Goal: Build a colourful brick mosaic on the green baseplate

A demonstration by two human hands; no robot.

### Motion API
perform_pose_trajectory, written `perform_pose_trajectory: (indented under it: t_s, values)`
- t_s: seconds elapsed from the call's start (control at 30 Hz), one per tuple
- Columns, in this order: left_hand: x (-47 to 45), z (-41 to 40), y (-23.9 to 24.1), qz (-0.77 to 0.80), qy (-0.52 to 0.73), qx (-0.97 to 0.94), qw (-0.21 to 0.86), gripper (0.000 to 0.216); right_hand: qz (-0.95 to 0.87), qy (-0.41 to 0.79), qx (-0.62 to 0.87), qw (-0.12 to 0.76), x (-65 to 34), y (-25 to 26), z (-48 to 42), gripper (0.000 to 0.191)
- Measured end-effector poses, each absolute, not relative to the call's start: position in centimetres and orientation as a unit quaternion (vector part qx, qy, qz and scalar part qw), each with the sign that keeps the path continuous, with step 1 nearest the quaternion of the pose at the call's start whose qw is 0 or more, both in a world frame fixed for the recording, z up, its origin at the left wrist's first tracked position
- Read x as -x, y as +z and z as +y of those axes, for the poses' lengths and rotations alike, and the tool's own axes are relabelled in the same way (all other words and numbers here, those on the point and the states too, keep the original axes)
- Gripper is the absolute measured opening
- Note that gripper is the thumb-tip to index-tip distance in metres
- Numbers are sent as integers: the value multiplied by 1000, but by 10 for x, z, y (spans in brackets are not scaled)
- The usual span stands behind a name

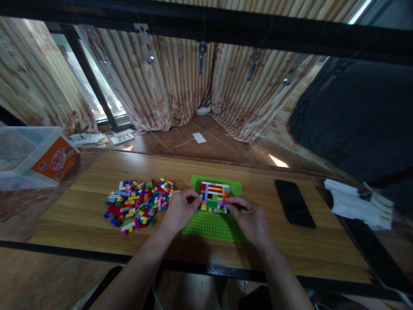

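A many-coloured build of toy bricks is over the green studded baseplate in the middle of the table. Red and white rows mark its far half, and a small black square shows near its centre. My left hand is closed, with thumb and forefinger pinched at the build's left edge. At the right edge, my right hand pinches with its fingertips, next to a small pink spot on the build. Whether the build is attached to the plate or raised a little, I cannot tell.
Left of the baseplate spreads a pile of loose coloured bricks. A black phone lies on the wooden table at right, with white papers beyond it. A clear plastic bin with an orange label stands at far left.
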State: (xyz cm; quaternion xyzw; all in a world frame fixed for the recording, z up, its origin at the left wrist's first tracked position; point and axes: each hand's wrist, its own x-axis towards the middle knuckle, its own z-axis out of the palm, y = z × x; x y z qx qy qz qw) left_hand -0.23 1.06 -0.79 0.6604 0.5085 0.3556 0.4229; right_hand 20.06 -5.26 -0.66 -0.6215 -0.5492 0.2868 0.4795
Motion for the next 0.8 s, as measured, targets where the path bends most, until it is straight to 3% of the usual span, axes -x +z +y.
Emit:
perform_pose_trajectory:
  t_s: [0.3, 0.57, 0.8]
  values:
    - [0, 8, -5, 513, 360, -659, 415, 16, -609, 245, 613, 439, -199, -8, -50, 16]
    - [0, 6, -1, 510, 359, -654, 429, 15, -695, 132, 602, 370, -204, -12, -55, 21]
    - [0, 7, -4, 511, 355, -654, 430, 15, -680, 171, 607, 375, -204, -9, -59, 20]
